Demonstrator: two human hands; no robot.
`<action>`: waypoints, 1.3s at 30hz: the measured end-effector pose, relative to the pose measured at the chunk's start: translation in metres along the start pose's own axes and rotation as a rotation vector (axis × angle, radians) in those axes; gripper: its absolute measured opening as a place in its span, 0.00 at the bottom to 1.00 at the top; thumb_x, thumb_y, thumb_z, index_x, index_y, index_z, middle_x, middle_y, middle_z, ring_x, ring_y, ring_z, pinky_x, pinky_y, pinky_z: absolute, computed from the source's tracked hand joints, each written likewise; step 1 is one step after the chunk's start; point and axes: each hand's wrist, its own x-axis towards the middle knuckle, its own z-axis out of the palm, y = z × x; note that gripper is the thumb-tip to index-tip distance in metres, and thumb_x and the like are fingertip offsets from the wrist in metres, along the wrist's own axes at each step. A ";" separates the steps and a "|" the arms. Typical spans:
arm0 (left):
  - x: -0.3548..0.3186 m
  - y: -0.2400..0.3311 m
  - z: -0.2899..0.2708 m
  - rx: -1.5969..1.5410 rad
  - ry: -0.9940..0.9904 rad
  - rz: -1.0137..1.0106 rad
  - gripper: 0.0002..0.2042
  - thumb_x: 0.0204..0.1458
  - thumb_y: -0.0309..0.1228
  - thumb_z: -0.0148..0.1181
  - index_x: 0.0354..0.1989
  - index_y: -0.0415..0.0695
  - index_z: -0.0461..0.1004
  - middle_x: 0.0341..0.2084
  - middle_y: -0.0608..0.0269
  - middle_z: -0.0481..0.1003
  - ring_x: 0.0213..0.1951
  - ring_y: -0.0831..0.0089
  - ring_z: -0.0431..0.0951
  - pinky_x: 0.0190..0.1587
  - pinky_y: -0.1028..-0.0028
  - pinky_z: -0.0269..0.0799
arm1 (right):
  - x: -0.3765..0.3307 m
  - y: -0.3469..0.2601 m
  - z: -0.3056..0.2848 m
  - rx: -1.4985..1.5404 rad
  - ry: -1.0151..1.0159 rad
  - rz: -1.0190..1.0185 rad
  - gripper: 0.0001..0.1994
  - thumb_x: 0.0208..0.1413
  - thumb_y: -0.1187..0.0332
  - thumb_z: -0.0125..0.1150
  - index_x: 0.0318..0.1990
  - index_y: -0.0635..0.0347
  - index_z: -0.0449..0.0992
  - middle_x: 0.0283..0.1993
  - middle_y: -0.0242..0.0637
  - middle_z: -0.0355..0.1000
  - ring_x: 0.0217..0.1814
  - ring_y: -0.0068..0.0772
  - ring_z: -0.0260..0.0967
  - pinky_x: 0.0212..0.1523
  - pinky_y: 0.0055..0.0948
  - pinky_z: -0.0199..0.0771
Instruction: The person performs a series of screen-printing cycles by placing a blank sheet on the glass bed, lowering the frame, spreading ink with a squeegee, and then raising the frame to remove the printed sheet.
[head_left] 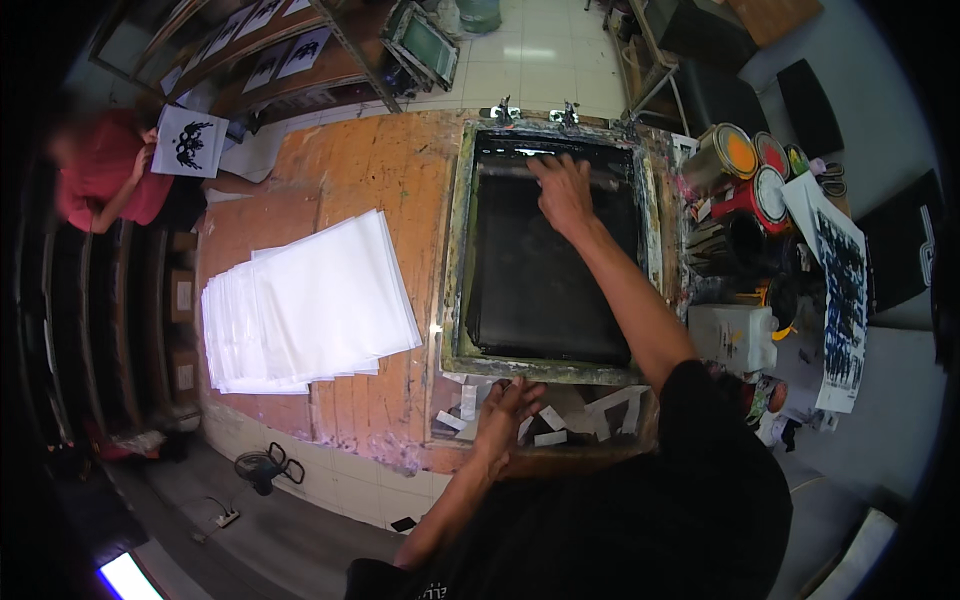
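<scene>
Screen frame (548,240): lies flat on the orange-stained wooden worktop (340,170), clamped at its far edge by two metal hinges; we take it as our landmark.
Right hand (563,190): reaches to the far end of the frame and rests on a pale squeegee bar (540,160) lying across the dark mesh; its fingers are curled down over the bar, gripping it.
Left hand (508,405): presses on the worktop just nearside of the frame, fingers spread apart and flat, holding nothing, among taped paper scraps (545,420).
Risk: we judge that an uneven pull could streak the ink, since one hand alone works the bar; a frame shifting under that pull would blur the print.
Risk: wet ink on the mesh could smear our forearm, which crosses above it.
Materials: frame rim is paint-crusted and rough, mesh matt black; the white sheets (310,300) left of the frame are thin, smooth, fanned in a stack.
Right of frame: round ink tins (735,155), open, with orange and red contents.
Far left of frame: a person holds up a printed sheet (190,142).
</scene>
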 end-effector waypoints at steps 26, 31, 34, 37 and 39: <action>0.006 -0.005 -0.007 -0.026 -0.027 0.007 0.15 0.67 0.39 0.56 0.50 0.40 0.66 0.52 0.51 0.73 0.56 0.60 0.77 0.58 0.62 0.72 | 0.028 0.040 -0.003 0.007 -0.067 -0.017 0.22 0.52 0.79 0.61 0.56 0.52 0.75 0.52 0.38 0.77 0.56 0.46 0.70 0.57 0.53 0.61; 0.008 -0.007 -0.008 -0.016 -0.024 0.012 0.14 0.67 0.39 0.56 0.49 0.40 0.66 0.52 0.51 0.74 0.56 0.60 0.77 0.58 0.62 0.72 | 0.020 0.052 0.005 -0.093 -0.017 0.054 0.24 0.50 0.77 0.63 0.56 0.49 0.75 0.54 0.36 0.76 0.60 0.43 0.68 0.56 0.52 0.61; 0.008 -0.004 -0.007 -0.013 -0.015 -0.002 0.15 0.67 0.39 0.56 0.51 0.40 0.66 0.52 0.51 0.74 0.56 0.61 0.77 0.58 0.62 0.72 | 0.022 0.029 0.012 -0.060 -0.006 0.010 0.22 0.50 0.75 0.64 0.55 0.50 0.76 0.54 0.35 0.76 0.59 0.42 0.68 0.56 0.50 0.62; 0.004 0.001 -0.004 0.032 -0.039 0.009 0.18 0.69 0.39 0.52 0.55 0.36 0.63 0.55 0.47 0.71 0.60 0.56 0.74 0.59 0.58 0.71 | 0.044 0.019 0.003 -0.008 -0.060 0.009 0.21 0.51 0.76 0.64 0.54 0.52 0.76 0.54 0.35 0.76 0.59 0.43 0.68 0.56 0.52 0.61; 0.001 0.003 -0.002 0.055 -0.055 0.013 0.19 0.69 0.39 0.50 0.57 0.35 0.62 0.55 0.45 0.70 0.61 0.53 0.73 0.60 0.56 0.71 | 0.042 0.032 0.003 -0.014 -0.042 0.012 0.20 0.51 0.76 0.63 0.54 0.53 0.77 0.54 0.35 0.76 0.59 0.43 0.68 0.56 0.52 0.62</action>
